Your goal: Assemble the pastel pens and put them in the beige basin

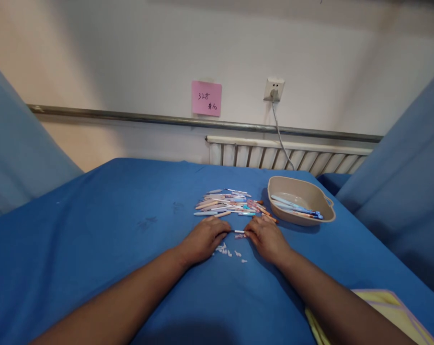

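Observation:
A thin pen refill (239, 232), dark toward the left and white toward the right, spans the gap between my two hands. The fingers of my left hand (205, 238) pinch its dark end. Its other end is in the fingers of my right hand (269, 238). Just beyond my fingertips lies a loose pile of pen parts (220, 203), with barrels in white, peach, blue and orange. Several small white plastic pieces (224, 250) are scattered in front of my left hand. A small pinkish piece (240, 236) lies below the refill.
A beige basin (301, 186) holding several pens (296, 206) stands right of the pile. The table has a blue cloth (95, 230). A yellow cloth (385, 311) lies at the lower right. Behind are a radiator (267, 151) and a plugged socket (274, 90); blue curtains (407, 153) hang at both sides.

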{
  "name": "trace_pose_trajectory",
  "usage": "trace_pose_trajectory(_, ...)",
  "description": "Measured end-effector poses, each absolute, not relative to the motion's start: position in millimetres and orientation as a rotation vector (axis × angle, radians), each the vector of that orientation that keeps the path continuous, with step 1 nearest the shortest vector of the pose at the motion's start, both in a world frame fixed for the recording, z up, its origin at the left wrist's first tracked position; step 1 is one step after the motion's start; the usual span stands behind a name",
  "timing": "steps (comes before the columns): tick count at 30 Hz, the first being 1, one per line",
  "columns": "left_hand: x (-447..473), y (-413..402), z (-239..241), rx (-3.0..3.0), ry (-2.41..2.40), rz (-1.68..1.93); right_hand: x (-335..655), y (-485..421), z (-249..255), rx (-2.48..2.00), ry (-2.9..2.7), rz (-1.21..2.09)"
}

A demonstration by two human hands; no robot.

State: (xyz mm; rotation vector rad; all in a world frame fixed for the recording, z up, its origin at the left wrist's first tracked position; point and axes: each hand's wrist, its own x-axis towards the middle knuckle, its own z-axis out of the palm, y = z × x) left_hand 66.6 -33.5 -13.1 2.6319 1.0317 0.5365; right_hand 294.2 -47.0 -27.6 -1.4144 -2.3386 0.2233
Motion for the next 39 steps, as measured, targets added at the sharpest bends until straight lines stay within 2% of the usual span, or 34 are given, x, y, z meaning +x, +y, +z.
trace_pose_trajectory(7,42,-24,-8,2.592,1.236,0.505,293,-46,-32,-1.452,-2.281,0.253)
trace_pose_trajectory(15,48,-24,-7,2.611,1.292,0.467,296,-47,-37,-1.308,-2.044,0.456)
trace_pose_trajectory(22,56,-30,-12,2.499,1.317,0.599,296,-48,-37,-1.179,-2.033,0.448)
trace_pose_trajectory(39,61,-35,-7,2.485,1.248,0.640,297,-49,-35,-1.186,-2.026,0.448)
